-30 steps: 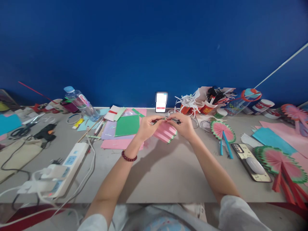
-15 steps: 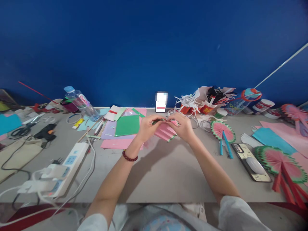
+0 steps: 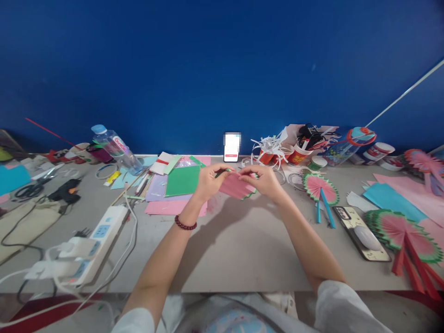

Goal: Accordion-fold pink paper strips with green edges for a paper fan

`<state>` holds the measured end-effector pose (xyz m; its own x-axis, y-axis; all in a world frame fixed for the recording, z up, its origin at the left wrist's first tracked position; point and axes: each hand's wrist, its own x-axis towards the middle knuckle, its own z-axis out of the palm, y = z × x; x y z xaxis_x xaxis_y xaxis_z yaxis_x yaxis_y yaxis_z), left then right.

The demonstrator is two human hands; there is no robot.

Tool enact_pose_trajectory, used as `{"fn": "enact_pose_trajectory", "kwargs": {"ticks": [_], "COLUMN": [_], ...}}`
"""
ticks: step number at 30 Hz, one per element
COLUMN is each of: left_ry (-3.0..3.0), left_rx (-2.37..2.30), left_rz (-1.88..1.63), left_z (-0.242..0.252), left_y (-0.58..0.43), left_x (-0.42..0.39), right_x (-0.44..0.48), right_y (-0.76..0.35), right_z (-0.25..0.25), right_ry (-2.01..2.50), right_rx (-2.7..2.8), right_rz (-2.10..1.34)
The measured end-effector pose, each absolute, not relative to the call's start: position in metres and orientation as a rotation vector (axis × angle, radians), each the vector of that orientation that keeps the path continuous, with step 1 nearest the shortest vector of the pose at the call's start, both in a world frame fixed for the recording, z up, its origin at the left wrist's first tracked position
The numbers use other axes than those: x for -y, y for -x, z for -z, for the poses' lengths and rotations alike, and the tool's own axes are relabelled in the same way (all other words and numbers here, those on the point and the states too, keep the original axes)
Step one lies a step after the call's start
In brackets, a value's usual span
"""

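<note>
Between my two hands is a pleated pink paper (image 3: 237, 187) with a green zigzag edge, held just above the table. My left hand (image 3: 212, 181), below a dark red bead bracelet (image 3: 185, 223), pinches its left side. On the other side my right hand (image 3: 262, 181) pinches the same paper near its upper right. The fingertips partly cover the folds. Right of my hands lies a round pink-and-green paper fan (image 3: 321, 188) with blue sticks.
Left of my hands lie green paper (image 3: 183, 180) and pink sheets. A power strip (image 3: 100, 245) with cables and a tilted bottle (image 3: 118, 147) are further left. A phone (image 3: 231, 147) stands against the blue wall. Cups (image 3: 300, 155), another phone (image 3: 362, 233) and larger fans (image 3: 404, 236) are to the right.
My left hand has shifted slightly left, and the hands are a little further apart. The pleated paper hangs at a different angle, its lower edge slightly higher. Both hands still grip it.
</note>
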<state>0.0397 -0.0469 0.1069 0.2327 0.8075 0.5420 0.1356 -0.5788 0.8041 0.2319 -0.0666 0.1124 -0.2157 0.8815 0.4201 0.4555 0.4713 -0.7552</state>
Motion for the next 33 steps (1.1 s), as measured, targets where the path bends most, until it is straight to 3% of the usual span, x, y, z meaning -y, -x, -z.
{"fn": "enact_pose_trajectory", "kwargs": {"ticks": [13, 22, 33], "left_ry": [-1.895, -2.087, -2.2], "left_rx": [-0.839, -0.858, -0.935], "left_rz": [-1.366, -1.099, -1.336], "left_z": [-0.108, -0.112, -0.11], "left_y": [-0.041, -0.038, -0.03], "left_x": [0.047, 0.048, 0.044], "right_x": [0.067, 0.066, 0.063], "right_y": [-0.23, -0.226, -0.232], "right_z": [-0.111, -0.107, -0.107], "right_ry": [1.136, 1.018, 1.158], "right_rx": [1.837, 2.041, 1.982], "right_rz": [-0.534, -0.282, -0.388]}}
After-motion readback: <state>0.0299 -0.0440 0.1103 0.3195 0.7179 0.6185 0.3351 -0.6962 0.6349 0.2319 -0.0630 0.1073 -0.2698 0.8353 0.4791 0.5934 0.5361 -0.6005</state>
